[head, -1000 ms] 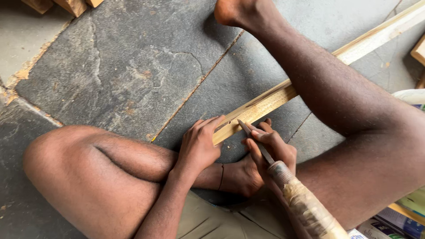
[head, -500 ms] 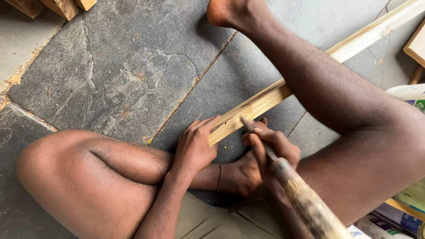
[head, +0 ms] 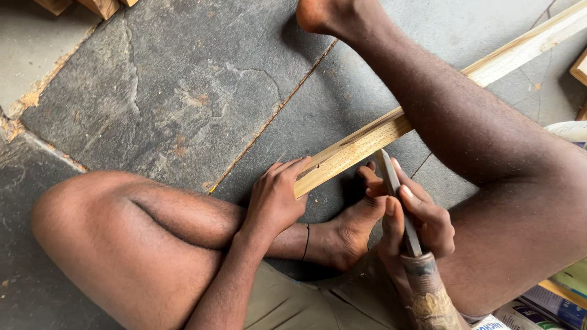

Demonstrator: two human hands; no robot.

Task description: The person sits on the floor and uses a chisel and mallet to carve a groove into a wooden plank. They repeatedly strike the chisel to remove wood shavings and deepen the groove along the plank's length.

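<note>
Your left hand (head: 275, 198) presses flat on the near end of the long wooden strip (head: 367, 139), fingers spread over its top face rather than wrapped round it, pinning it to the stone floor (head: 153, 91). The strip runs from there under your right leg toward the floor's far right corner. Your right hand (head: 416, 220) is clenched around a chisel (head: 397, 195), its blade tip touching the strip's edge just beside your left fingers (the handle looks wrapped in worn tape). Printed packages (head: 550, 302), blue, green and white, lie at the near right corner. Wood blocks (head: 92, 6) sit at the far left edge; the broad slab between is open.
</note>
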